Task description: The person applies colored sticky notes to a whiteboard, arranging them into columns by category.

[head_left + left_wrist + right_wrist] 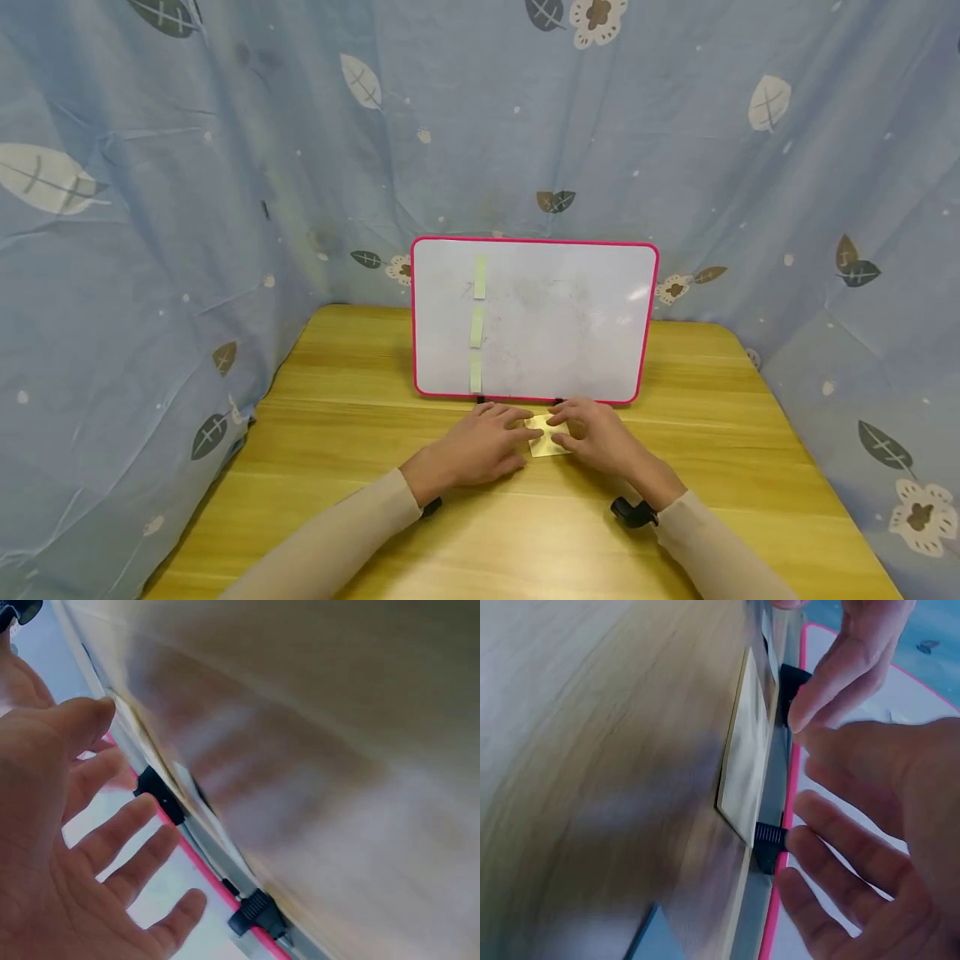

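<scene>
Blue curtain (450, 108) with leaves and flowers all round, and a wood-grain desk (337, 417) with a whiteboard (555, 325) standing toward its far edge. Three pale green strips (480, 279) run down the board in an upright column, nearer its left edge than its right, the lowest one close to the bottom edge. Main thing here is the yellow paper square (543, 448), lying flat on the desk just in front of the board's bottom edge, roughly midway between the desk's left and right edges. Left hand (478, 443) is at the square's left side, right hand (602, 440) at its right and far edges. Both have loosely spread fingers, not clamped on anything as far as I can see, and they're close to each other but look slightly apart. Honestly can't tell whether any fingertip touches the paper. My guess is this is the "sort out the next bit of paper" step, with the column on the board as the earlier part of the job. Next move probably calls for one hand steadying the square while the other gets a fingertip under an edge, gently, since thin paper creases easily.
</scene>
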A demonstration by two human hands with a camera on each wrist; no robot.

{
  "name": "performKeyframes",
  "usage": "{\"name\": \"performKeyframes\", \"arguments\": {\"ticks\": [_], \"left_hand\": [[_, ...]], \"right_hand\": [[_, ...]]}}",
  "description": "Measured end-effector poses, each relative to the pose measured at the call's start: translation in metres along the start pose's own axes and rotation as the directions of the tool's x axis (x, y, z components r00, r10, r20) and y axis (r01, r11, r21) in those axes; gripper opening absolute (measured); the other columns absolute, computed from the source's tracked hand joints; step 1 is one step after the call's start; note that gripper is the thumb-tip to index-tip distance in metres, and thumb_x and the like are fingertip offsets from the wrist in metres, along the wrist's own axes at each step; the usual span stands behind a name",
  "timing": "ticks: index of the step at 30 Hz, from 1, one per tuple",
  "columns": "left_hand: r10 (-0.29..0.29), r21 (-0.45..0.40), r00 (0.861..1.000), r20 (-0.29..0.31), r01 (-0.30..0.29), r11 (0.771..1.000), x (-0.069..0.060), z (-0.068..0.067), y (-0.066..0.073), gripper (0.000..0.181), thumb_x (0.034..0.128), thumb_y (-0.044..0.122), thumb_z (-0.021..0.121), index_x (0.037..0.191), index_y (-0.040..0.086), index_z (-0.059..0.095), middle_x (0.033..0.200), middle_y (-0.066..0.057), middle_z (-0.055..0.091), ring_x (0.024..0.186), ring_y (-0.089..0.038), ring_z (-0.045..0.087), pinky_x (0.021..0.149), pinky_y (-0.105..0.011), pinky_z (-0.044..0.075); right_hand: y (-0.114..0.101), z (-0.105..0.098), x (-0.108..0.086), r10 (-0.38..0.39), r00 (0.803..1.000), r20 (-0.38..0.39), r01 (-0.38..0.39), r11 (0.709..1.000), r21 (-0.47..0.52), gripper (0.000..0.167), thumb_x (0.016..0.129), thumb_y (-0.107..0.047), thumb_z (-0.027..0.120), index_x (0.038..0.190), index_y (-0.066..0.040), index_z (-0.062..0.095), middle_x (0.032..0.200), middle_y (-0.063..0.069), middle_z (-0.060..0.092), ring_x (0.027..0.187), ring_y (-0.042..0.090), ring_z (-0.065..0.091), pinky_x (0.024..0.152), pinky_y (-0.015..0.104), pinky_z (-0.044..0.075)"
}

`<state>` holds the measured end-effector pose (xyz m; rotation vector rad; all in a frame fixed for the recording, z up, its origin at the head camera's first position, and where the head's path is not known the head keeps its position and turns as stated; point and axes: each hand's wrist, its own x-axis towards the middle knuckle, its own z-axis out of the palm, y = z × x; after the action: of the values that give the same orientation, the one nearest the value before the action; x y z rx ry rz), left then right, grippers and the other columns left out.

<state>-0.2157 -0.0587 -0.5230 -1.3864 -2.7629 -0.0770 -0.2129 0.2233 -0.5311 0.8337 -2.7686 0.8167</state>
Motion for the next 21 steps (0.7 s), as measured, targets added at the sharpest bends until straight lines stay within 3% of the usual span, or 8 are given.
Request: {"name": "performKeyframes", "arguments": {"ticks": [8,21], "left_hand": [[-0.002,-0.015,0.996,0.086,0.004,1.0,0.001,-0.002,0.001,0.044,0.1206,0.046,0.064,0.162,0.034,0.071,0.175,0.0,0.063,0.161,-0.027,0.061,0.132,-0.057,0.052],[-0.059,-0.098,0.99,0.124,0.072,0.993,-0.003,-0.007,-0.014,0.038,0.1195,0.042,0.068,0.156,0.034,0.077,0.171,0.002,0.067,0.157,-0.029,0.063,0.132,-0.064,0.051]], "right_hand": [[0.0,0.0,-0.004,-0.036,0.978,0.206,0.04,0.999,-0.02,0.031,0.101,-0.027,0.094,0.128,-0.012,0.088,0.15,0.013,0.078,0.14,0.041,0.074,0.119,0.063,0.059],[-0.012,0.01,0.01,-0.084,0.976,0.202,0.094,0.995,-0.04,0.026,0.1,-0.027,0.095,0.122,-0.013,0.089,0.142,0.012,0.079,0.13,0.035,0.076,0.112,0.056,0.064]]}}
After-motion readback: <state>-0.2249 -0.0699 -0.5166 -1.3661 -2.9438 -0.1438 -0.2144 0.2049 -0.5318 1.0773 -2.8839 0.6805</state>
